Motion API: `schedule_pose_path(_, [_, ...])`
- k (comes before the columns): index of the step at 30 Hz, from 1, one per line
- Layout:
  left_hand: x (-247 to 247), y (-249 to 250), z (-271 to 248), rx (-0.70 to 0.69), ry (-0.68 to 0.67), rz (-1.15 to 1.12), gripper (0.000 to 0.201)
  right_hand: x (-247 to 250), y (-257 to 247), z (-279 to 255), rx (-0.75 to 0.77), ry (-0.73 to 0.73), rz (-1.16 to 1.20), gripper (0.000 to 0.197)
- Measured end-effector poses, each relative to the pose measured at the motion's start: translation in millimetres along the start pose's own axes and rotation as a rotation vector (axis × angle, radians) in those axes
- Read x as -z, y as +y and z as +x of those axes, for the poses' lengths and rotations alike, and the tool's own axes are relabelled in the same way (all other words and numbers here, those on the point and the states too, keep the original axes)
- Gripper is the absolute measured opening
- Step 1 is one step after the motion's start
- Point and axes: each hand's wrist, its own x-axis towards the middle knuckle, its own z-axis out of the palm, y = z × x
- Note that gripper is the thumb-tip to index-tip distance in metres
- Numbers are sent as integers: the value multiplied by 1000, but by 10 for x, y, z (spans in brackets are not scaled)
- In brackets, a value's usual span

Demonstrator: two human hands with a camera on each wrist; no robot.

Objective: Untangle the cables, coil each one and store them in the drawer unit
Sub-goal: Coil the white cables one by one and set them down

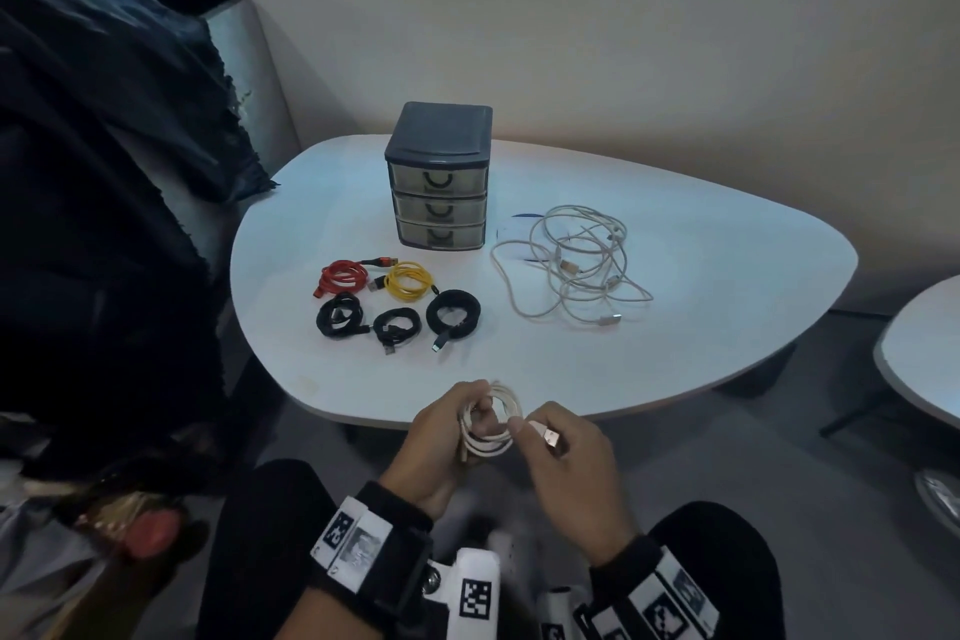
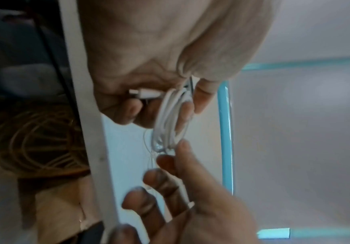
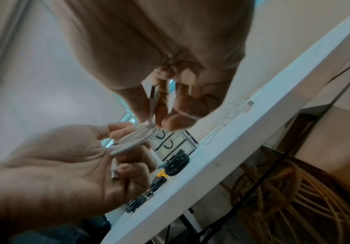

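- Left hand [image 1: 441, 437] grips coiled thin white cable [image 1: 493, 424], short of white table [image 1: 701, 286].
- Right hand [image 1: 571, 463] pinches its silver USB plug [image 1: 550, 438].
- Dark three-drawer plastic unit [image 1: 439, 177] on table, shut.

A white bench [image 1: 701, 327] stands by a beige wall [image 1: 623, 42]. Dark cloth [image 1: 104, 146] hangs at left; a wicker chair [image 3: 295, 198] sits below.
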Motion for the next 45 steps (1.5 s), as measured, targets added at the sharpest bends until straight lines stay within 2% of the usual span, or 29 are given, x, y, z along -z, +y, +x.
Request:
schedule_pose_path(4, [25, 94, 24, 67, -5, -43, 53, -33, -85, -38, 86, 41, 109, 25])
schedule_pose_path(6, [0, 135, 30, 121, 22, -160, 52, -45, -126, -48, 129, 80, 149, 17])
schedule_pose_path(9, [-39, 198, 37, 202, 36, -399, 48, -80, -129, -83, 275, 146, 108, 10])
schedule_pose_path(11, [-48, 211, 53, 219, 66, -470, 47, -117, -83, -139, 390, 155, 28, 3])
schedule_pose_path(13, [-49, 173, 65, 210, 105, -478, 46, -135, -30, -201, 429, 146, -6, 7])
schedule_pose_path(15, [-59, 85, 81, 172, 152, -388, 43, -122, -60, -223, 305, 109, 100, 9])
schedule_pose_path(18, [-88, -45, 102, 151, 177, -203, 30, -116, -227, -194, 22, -55, 361, 32])
schedule_pose_path(20, [-82, -95, 88, 157, 157, -205, 27, -118, -240, -140, 32, -61, 264, 34])
schedule_pose_path(22, [-79, -87, 39, 159, 100, -332, 39, -113, -184, -65, 44, 23, 177, 25])
schedule_pose_path(24, [-77, -103, 20, 134, 72, -399, 53, -103, -134, 9, -7, 36, 168, 22])
schedule_pose_path(26, [-75, -159, 43, 108, 139, -423, 50, -129, -94, 53, -29, -25, 126, 28])
schedule_pose_path(30, [23, -211, 187, 156, 358, -361, 29, -224, -59, 19, 39, -137, -9, 33])
schedule_pose_path(33, [74, -212, 213, 198, 380, -333, 24, -256, -72, 3, -10, -168, -16, 28])
schedule_pose_path(36, [103, -164, 206, 196, 291, -313, 31, -296, -79, 44, -181, -113, 182, 25])
schedule_pose_path(39, [103, -93, 174, 156, 221, -213, 37, -303, -79, 159, -285, -14, 297, 20])
schedule_pose_path(42, [227, -68, 179, 77, 251, -102, 37, -230, -176, 375, -341, 92, 396, 19])
schedule_pose_path(45, [430, -32, 172, 71, 309, -102, 34, -192, -316, 712, -391, 122, 494, 18])
